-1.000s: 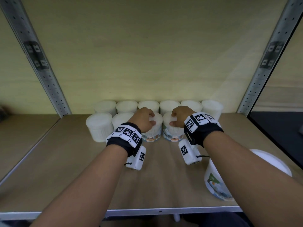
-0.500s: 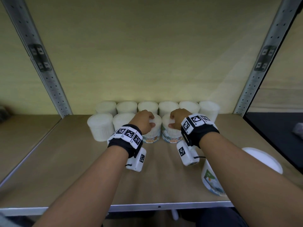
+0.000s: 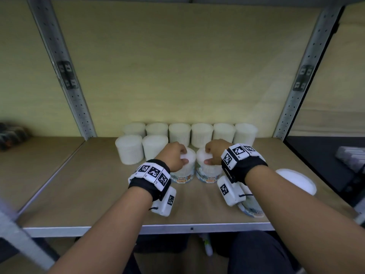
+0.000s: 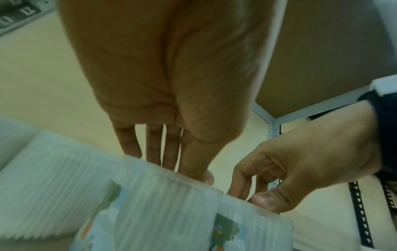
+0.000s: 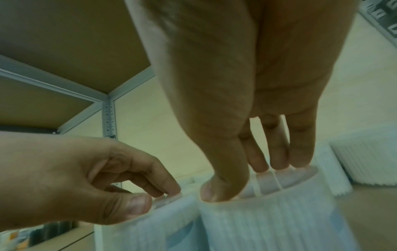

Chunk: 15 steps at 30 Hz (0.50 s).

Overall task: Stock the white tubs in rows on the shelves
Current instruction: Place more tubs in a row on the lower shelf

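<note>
Grey metal makes the front edge of the shelf [image 3: 98,230], and its top is pale brown board. Nearest on the board, at the right, one white tub [image 3: 294,180] lies tipped on its side under the right arm. Its round white end faces up and to the right, and its picture label [image 3: 253,211] faces the front edge. The words on that label are too blurry to read.

Next come two white tubs standing upright, side by side and nearly touching. Each has a picture label low on its side that says "COTTON BUDS". The left hand [image 3: 173,155] holds the left tub [image 3: 182,173] by its top rim, thumb on the near side and fingers curled over the far side. The right hand [image 3: 215,153] holds the right tub [image 3: 206,172] the same way. From the right wrist camera, the thumb [image 5: 217,190] presses on the near rim and the fingers [image 5: 277,152] reach over the lid. Both wrists wear black bands [image 3: 244,168] with white squares of black marks, and a small white box [image 3: 165,202] hangs under each.

Left of the held tubs, two more white tubs [image 3: 129,149] stand upright in the same row. Their sides show only thin white lines.

Behind them, six white tubs [image 3: 179,134] stand in a straight row against the yellow back wall [image 3: 177,76]. All stand upright, tops up.

Grey metal posts [image 3: 63,72] with little holes rise on both sides.
</note>
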Tool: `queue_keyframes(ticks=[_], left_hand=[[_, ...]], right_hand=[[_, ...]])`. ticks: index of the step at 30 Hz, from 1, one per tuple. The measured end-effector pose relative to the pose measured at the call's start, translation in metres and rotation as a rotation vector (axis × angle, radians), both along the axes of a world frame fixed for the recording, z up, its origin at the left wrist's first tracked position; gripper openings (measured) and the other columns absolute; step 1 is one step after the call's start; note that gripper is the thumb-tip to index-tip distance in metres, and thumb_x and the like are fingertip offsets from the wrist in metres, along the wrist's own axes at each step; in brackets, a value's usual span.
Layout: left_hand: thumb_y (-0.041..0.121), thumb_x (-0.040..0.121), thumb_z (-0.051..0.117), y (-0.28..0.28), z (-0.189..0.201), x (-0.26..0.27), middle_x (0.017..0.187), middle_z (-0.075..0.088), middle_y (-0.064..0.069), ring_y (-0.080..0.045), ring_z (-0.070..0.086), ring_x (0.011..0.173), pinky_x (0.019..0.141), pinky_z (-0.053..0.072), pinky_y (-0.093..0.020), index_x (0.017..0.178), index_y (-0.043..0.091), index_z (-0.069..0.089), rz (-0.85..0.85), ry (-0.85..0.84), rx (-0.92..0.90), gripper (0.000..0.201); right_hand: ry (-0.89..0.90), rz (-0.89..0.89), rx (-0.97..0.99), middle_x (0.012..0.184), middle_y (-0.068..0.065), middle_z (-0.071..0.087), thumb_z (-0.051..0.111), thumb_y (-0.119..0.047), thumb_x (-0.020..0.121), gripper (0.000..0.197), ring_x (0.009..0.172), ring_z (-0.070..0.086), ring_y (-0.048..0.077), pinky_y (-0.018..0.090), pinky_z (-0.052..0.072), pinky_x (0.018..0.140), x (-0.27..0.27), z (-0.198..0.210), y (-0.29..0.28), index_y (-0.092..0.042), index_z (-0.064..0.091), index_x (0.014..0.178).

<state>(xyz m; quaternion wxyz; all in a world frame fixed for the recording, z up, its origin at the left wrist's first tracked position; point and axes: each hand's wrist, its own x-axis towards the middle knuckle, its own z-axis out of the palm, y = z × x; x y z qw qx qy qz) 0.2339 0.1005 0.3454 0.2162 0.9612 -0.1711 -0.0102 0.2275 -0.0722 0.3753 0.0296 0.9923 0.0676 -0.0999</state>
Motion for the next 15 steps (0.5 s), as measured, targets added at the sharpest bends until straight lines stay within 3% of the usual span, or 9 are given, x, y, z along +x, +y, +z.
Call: queue_keyframes(ticks=[7, 11, 15], left_hand=[[0.028, 0.087, 0.063, 0.008, -0.003, -0.042, 0.132, 0.053, -0.006, -0.022, 0.049, 0.122, 0.101, 0.039, -0.030, 0.125, 0.013, 0.056, -0.010, -0.011, -0.011, 0.041], [0.027, 0.086, 0.065, 0.012, -0.001, -0.063, 0.130, 0.055, -0.006, -0.022, 0.051, 0.120, 0.100, 0.040, -0.029, 0.123, 0.012, 0.058, -0.028, -0.016, -0.020, 0.041], [0.028, 0.085, 0.066, 0.012, -0.001, -0.080, 0.128, 0.055, -0.004, -0.020, 0.052, 0.119, 0.099, 0.040, -0.029, 0.121, 0.013, 0.059, -0.036, -0.012, -0.045, 0.039]], right_hand=[[-0.003, 0.039, -0.022, 0.130, 0.013, 0.057, 0.058, -0.040, 0.091, 0.053, 0.118, 0.056, 0.029, 0.032, 0.045, 0.094, -0.045, 0.006, 0.006, -0.003, 0.051, 0.128], [-0.018, 0.061, -0.013, 0.125, 0.013, 0.059, 0.058, -0.041, 0.090, 0.050, 0.112, 0.058, 0.029, 0.033, 0.046, 0.085, -0.070, 0.006, 0.003, -0.005, 0.052, 0.125], [0.020, 0.062, 0.043, 0.125, 0.013, 0.058, 0.061, -0.040, 0.088, 0.050, 0.111, 0.058, 0.030, 0.037, 0.046, 0.093, -0.086, 0.003, -0.003, -0.005, 0.054, 0.122]])
